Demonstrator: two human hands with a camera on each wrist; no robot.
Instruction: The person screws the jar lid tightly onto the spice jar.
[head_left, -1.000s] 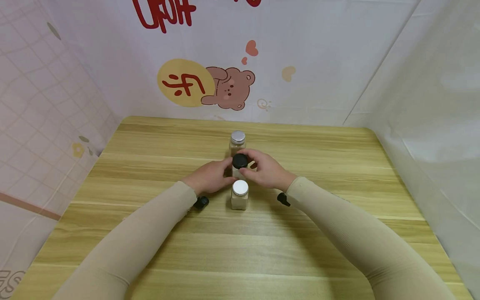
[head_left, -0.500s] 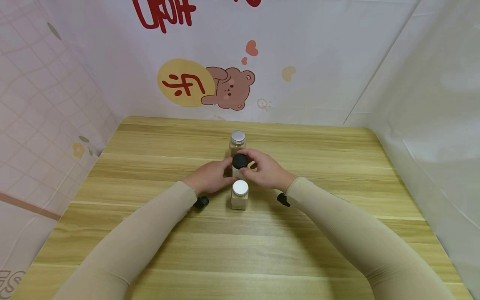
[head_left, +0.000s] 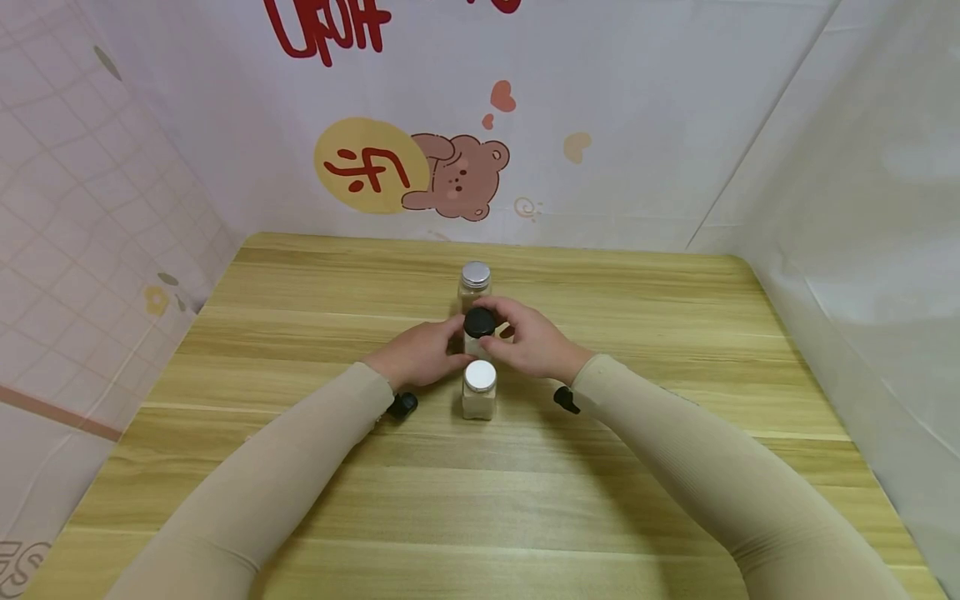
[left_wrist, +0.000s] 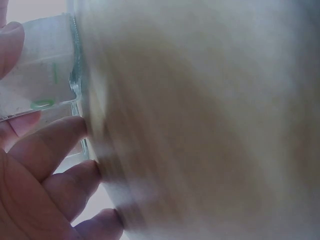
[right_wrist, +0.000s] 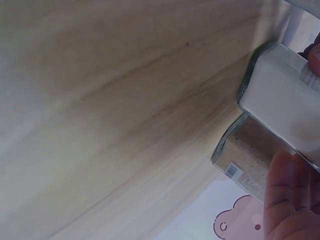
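In the head view we see the left hand (head_left: 426, 352) pinching a clear square glass jar (head_left: 476, 346) on the wooden counter (head_left: 480, 500), the right hand (head_left: 534, 342) with fingers curled round its round black lid (head_left: 479, 323). A white-lidded glass jar (head_left: 479, 396) stands before it, a taller silver-lidded glass jar (head_left: 475, 275) behind.

At the left wrist, we see the lower fingers (left_wrist: 72, 190) spread.

At the right wrist, we find white contents (right_wrist: 280, 90).

I see jars (right_wrist: 285, 100) in clear, glossy glass; the silver lid (head_left: 476, 273) looks like metal, the black lid (head_left: 479, 322) like smooth plastic. The table (head_left: 480, 517) reads to me as smooth grained wood, the sleeves (head_left: 292, 475) as matt cloth.
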